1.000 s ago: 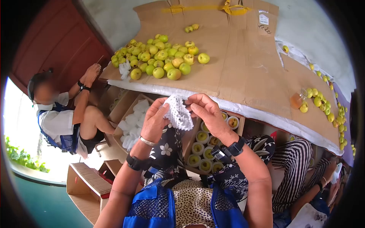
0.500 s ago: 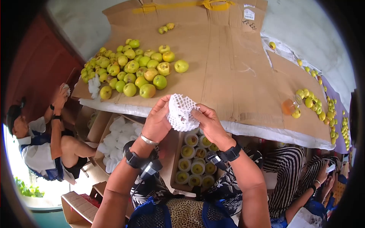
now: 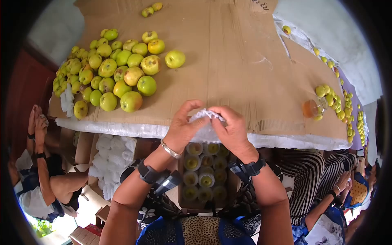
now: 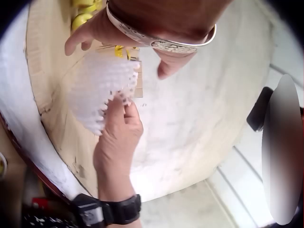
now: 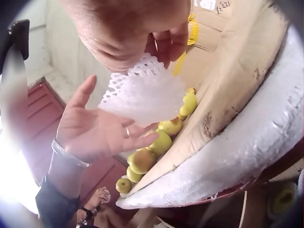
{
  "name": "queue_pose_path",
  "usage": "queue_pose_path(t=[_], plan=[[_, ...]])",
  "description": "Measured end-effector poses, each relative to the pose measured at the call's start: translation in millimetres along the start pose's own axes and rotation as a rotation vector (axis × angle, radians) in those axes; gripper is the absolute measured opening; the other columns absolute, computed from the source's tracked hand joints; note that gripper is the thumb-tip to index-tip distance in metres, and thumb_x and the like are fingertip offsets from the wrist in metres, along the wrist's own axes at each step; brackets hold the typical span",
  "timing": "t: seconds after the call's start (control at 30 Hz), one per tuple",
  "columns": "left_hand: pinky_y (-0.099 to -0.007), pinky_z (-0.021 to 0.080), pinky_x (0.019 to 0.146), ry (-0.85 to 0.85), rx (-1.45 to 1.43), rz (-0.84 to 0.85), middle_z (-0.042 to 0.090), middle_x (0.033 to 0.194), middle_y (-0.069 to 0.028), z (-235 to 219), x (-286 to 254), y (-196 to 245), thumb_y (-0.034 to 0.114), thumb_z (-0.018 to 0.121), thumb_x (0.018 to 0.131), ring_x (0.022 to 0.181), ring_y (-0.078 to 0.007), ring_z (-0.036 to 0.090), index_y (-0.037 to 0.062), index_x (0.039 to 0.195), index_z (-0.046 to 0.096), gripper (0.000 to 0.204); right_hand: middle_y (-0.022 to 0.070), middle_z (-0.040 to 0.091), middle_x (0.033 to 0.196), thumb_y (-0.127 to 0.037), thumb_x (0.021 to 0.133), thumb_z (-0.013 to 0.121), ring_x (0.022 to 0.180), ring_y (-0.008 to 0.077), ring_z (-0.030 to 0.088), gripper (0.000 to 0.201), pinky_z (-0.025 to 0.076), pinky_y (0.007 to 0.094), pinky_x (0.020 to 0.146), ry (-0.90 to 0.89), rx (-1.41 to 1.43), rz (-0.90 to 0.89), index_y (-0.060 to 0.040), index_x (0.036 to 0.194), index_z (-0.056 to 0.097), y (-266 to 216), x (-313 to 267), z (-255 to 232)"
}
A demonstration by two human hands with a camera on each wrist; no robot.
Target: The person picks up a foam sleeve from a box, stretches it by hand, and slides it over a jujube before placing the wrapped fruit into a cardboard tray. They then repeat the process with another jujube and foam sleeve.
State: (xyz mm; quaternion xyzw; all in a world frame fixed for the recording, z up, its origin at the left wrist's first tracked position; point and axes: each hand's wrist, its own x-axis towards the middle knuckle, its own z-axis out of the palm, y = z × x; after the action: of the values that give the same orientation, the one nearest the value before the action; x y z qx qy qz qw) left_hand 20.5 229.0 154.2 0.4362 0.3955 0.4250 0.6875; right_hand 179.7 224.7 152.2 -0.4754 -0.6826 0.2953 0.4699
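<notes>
A white foam fruit net [image 5: 147, 95] hangs between the two hands over the front edge of the cardboard-topped table [image 3: 241, 73]. The right hand [image 3: 232, 130] pinches its latticed rim between thumb and fingers, as the left wrist view shows. My left hand [image 5: 90, 130] lies against the net's side with its fingers extended and the thumb held away. In the head view the fingers of both hands cover much of the net. Many yellow-green apples [image 3: 107, 67] are piled on the table, left of the hands.
Below the table edge, a box holds netted apples [image 3: 206, 179] in rows. To its left are stacked foam nets [image 3: 110, 151]. A jar of amber liquid [image 3: 310, 109] stands by more apples [image 3: 329, 99] at right. Other people sit on both sides.
The head view has tilted down and shifted left. The net, earlier held in both hands with its lattice facing up, now hangs from the right hand; the left fingers have straightened.
</notes>
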Motion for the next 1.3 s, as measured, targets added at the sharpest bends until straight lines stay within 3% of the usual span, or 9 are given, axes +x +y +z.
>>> queue_pose_path(t=[0.2,0.33,0.4,0.53,0.67,0.93,1.07,1.17,1.3], plan=[[-0.0264,0.046,0.082,-0.119,-0.172,-0.066,0.056,0.106,-0.0031,-20,-4,-7,0.007,0.061,0.079,0.094,-0.0117,0.056,0.0052,0.111,0.050,0.034,0.0049,0.059,0.093,-0.004,0.085,0.054,0.085,0.0093,0.056,0.037,0.047,0.0232,0.073,-0.132,0.861,0.500,-0.0041,0.120,0.044,0,2,-3],[-0.0278,0.045,0.086,-0.243,-0.373,-0.194,0.056,0.111,-0.0072,-35,2,-16,-0.001,0.057,0.073,0.097,-0.0145,0.057,0.0049,0.114,0.048,0.042,0.0063,0.058,0.097,-0.008,0.085,0.057,0.087,0.0120,0.057,0.037,0.048,0.0256,0.075,-0.145,1.137,0.659,-0.0036,0.120,0.046,0,1,0],[-0.0290,0.043,0.089,-0.269,-0.377,-0.105,0.055,0.113,-0.0086,-24,-4,-14,0.002,0.056,0.074,0.101,-0.0163,0.055,0.0052,0.121,0.043,0.049,0.0066,0.058,0.098,-0.010,0.084,0.058,0.087,0.0134,0.058,0.038,0.049,0.0266,0.076,-0.133,1.284,0.693,-0.0023,0.120,0.047,1,5,-8],[-0.0321,0.041,0.093,-0.405,-0.425,0.046,0.052,0.119,-0.0112,-5,-7,1,0.011,0.059,0.077,0.108,-0.0202,0.052,0.0058,0.134,0.030,0.064,0.0069,0.058,0.099,-0.011,0.085,0.058,0.088,0.0143,0.058,0.036,0.049,0.0275,0.077,-0.125,1.331,0.752,0.0009,0.117,0.049,2,11,-13],[-0.0332,0.040,0.093,-0.403,-0.591,0.083,0.052,0.119,-0.0094,-11,5,-7,0.020,0.053,0.085,0.109,-0.0205,0.051,0.0033,0.132,0.033,0.053,0.0061,0.058,0.100,-0.012,0.085,0.059,0.089,0.0138,0.058,0.034,0.048,0.0271,0.079,-0.134,1.270,0.716,0.0005,0.115,0.051,12,8,-6],[-0.0381,0.041,0.092,-0.130,-0.621,0.193,0.051,0.120,-0.0133,-18,11,-1,0.021,0.046,0.085,0.108,-0.0250,0.051,0.0038,0.127,0.038,0.046,0.0057,0.060,0.098,-0.019,0.085,0.057,0.089,0.0136,0.058,0.028,0.047,0.0280,0.074,-0.191,0.807,0.757,-0.0039,0.108,0.054,3,6,-4],[-0.0421,0.039,0.096,-0.140,-0.895,0.197,0.048,0.124,-0.0137,-31,12,-8,0.020,0.043,0.084,0.113,-0.0278,0.048,0.0054,0.127,0.039,0.046,0.0064,0.061,0.094,-0.017,0.085,0.056,0.083,0.0149,0.060,0.024,0.048,0.0280,0.072,-0.395,0.934,0.787,-0.0049,0.106,0.056,13,1,7],[-0.0439,0.037,0.097,-0.155,-1.008,0.174,0.047,0.127,-0.0116,-37,10,-13,0.020,0.042,0.083,0.116,-0.0276,0.046,0.0077,0.127,0.041,0.045,0.0065,0.062,0.093,-0.018,0.085,0.056,0.083,0.0154,0.060,0.022,0.048,0.0285,0.072,-0.322,1.241,0.784,-0.0056,0.104,0.056,3,3,15],[-0.0435,0.037,0.095,0.032,-0.875,0.132,0.048,0.126,-0.0096,-33,5,-13,0.015,0.042,0.081,0.115,-0.0252,0.047,0.0087,0.124,0.042,0.044,0.0055,0.059,0.096,-0.018,0.086,0.055,0.085,0.0129,0.056,0.022,0.046,0.0281,0.075,-0.015,1.157,0.728,-0.0050,0.105,0.053,15,6,19]])
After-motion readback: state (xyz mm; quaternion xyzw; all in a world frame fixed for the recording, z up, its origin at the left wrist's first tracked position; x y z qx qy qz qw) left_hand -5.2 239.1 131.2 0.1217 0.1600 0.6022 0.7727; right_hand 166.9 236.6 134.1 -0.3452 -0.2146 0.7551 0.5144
